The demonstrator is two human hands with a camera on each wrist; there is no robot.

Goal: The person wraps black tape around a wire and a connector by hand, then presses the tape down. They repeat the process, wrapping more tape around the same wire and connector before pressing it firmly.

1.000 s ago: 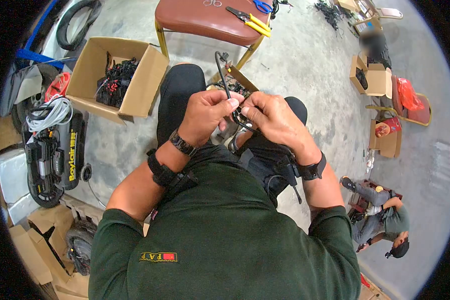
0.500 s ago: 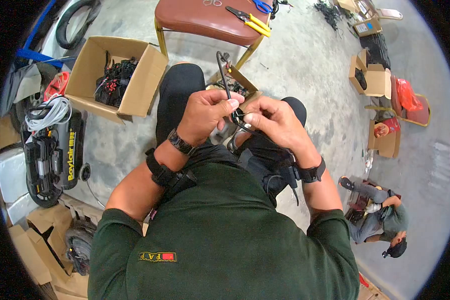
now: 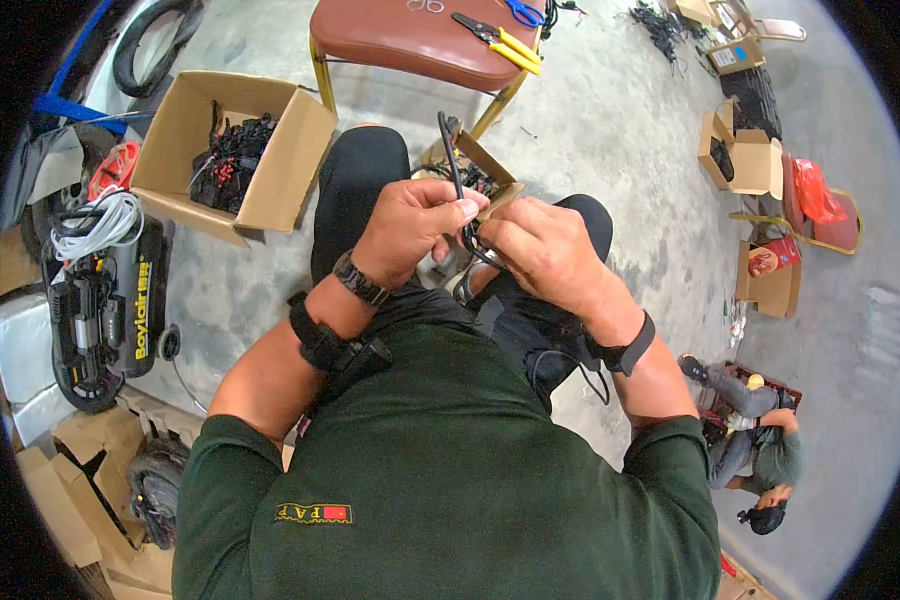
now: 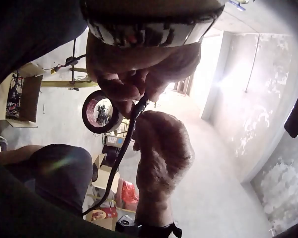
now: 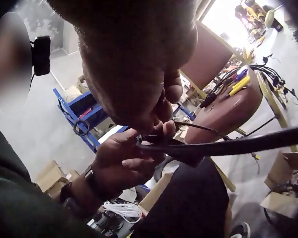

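Observation:
My left hand (image 3: 405, 230) pinches a thin black cable (image 3: 448, 150) between thumb and forefinger, above my lap. Right beside it, my right hand (image 3: 550, 250) has its curled fingertips on the same cable; what lies between them is hidden. In the left wrist view, the cable (image 4: 120, 156) runs down from the meeting fingertips, and a dark roll with a pinkish inner ring (image 4: 86, 113) shows beside the left hand (image 4: 144, 64); whether it is touched I cannot tell. A black strip (image 5: 191, 157) shows under the cable (image 5: 238, 146) in the right wrist view.
An open carton (image 3: 300, 150) of dark wiring stands at the left, near an air compressor (image 3: 145, 310). Yellow-handled pliers (image 3: 515, 48) and blue-handled scissors (image 3: 526, 12) lie on a brown chair (image 3: 390, 40). Another person (image 3: 770, 440) sits at the right.
My right hand has turned, its back now more upward and its fingers closed in beside the cable. The cable's upper end has dipped a little. My left hand has hardly moved.

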